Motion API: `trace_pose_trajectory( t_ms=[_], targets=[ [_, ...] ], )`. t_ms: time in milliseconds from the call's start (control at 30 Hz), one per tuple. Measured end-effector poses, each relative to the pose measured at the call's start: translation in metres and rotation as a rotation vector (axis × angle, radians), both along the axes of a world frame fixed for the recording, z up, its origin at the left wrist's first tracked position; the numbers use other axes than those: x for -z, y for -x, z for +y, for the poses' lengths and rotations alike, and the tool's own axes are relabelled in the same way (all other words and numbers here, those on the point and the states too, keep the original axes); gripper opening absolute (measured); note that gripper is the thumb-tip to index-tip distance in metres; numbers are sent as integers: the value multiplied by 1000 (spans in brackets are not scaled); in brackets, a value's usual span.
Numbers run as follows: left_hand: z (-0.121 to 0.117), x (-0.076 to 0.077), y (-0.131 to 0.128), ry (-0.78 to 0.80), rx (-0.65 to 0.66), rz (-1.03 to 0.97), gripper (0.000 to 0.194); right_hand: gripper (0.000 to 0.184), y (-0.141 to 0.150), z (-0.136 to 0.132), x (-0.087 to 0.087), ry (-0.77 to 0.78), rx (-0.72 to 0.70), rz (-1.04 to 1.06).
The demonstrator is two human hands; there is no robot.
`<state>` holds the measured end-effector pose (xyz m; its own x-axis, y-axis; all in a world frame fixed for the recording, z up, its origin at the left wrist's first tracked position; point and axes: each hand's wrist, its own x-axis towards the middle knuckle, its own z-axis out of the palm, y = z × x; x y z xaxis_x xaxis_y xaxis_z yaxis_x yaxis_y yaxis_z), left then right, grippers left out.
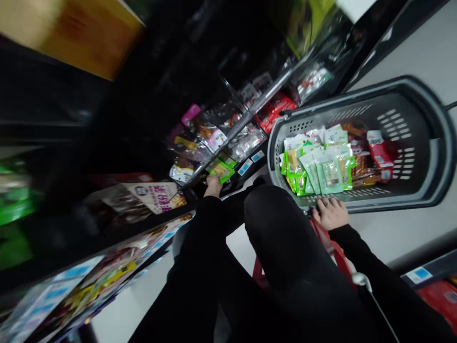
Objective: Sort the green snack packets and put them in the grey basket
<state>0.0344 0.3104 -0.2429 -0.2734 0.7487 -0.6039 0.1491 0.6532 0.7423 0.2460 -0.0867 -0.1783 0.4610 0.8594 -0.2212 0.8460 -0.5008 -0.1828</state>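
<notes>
My left hand (213, 185) reaches forward to a low black shelf and is closed on a green snack packet (221, 170) at the shelf's front edge. My right hand (331, 213) rests on the near rim of a grey shopping basket (421, 143), fingers curled over the edge. Inside the basket lie several green and white snack packets (321, 164) and some red and brown ones (378, 152). Both arms wear black sleeves, and my knees in black trousers fill the lower middle of the view.
Black store shelves (246, 119) with clear bins of packaged snacks run along the left, with blue price tags (250, 162) on their edges. A red frame (332, 247) shows under the basket. Pale floor lies to the right, with another shelf base (428, 276) at the lower right.
</notes>
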Motion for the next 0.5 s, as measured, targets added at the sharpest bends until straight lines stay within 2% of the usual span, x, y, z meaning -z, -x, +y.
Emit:
trace_pose_trajectory(
  t_ms=[67,133,200,233,300,367,433,500],
  targets=[
    [-24,-36,-3,-2,-2,-14,20,31,-5,11,-9,34,112,120],
    [-53,-74,-4,-4,20,-73,20,27,-16,28,-28,60,294,318],
    [-87,-113,1,-13,56,-166,18,26,-28,50,-63,-32,478,524],
    [-105,-131,6,-21,80,-222,18,27,-30,63,-86,-165,531,558],
    [-140,-165,20,-59,122,-332,23,26,-23,90,-135,-452,475,588],
    [-171,-193,36,-116,158,-431,34,21,3,119,-176,-602,277,664],
    [-194,-215,49,-199,220,-524,43,16,41,143,-198,-576,94,766],
    [-210,-231,56,-260,257,-579,43,12,81,158,-198,-413,-7,859]
  ],
)
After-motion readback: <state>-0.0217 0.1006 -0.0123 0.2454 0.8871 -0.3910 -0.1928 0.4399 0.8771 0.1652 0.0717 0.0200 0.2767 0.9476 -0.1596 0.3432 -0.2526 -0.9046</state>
